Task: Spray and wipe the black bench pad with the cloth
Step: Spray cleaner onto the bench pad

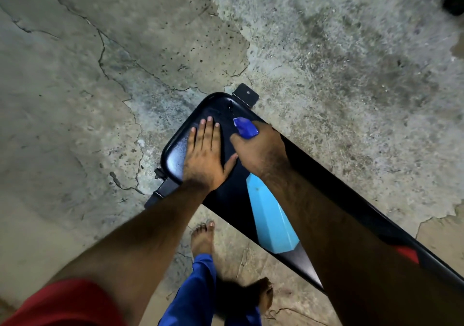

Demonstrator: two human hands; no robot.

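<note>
The black bench pad (pixel 175 155) runs from the middle of the view to the lower right, its rounded end farthest from me. My left hand (pixel 204 155) lies flat on that end, fingers spread, holding nothing. My right hand (pixel 256 150) is beside it, closed around a spray bottle whose dark blue nozzle head (pixel 246 127) sticks out past my fingers and points at the pad's far end. A few wet droplets (pixel 229 108) sit on the pad in front of the nozzle. No cloth is in view.
A light blue panel (pixel 271 220) and a red patch (pixel 408 254) mark the bench farther along. Black metal frame feet (pixel 247 94) (pixel 163 190) stick out at the pad's end. My bare feet (pixel 203 238) stand on cracked concrete floor (pixel 100 74).
</note>
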